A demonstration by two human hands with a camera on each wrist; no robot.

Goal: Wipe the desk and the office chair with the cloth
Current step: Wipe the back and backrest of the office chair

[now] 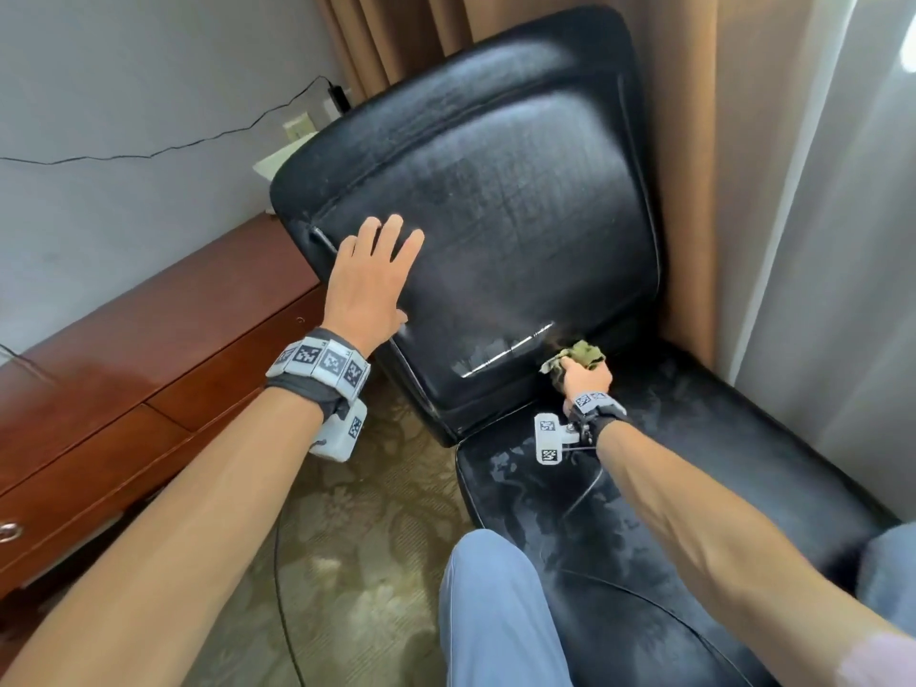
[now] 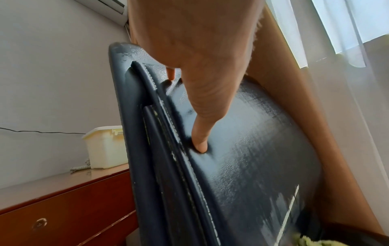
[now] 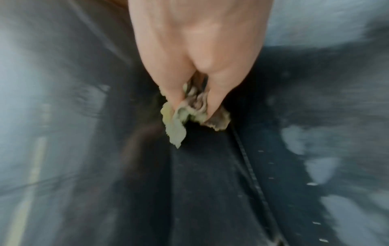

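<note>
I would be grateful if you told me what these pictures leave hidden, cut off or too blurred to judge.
- Chair base: head view, hidden under the seat and the person's legs.
- Cloth size: bunched in the right hand; right wrist view is motion-blurred.
- Left hand: left wrist view shows only two fingers; the palm hides the rest.
- Desk: cut off by the left edge in the head view.
- White box: contents hidden by its lid.

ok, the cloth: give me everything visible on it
The cloth is a small, crumpled rag, olive-green with dark brownish patches that look like soil. It is bunched up in the right hand, whose fingers pinch it so that loose folds stick out past the fingertips. It sits low at the crease where the black chair's backrest meets the seat. The wrist view is motion-blurred.
</note>
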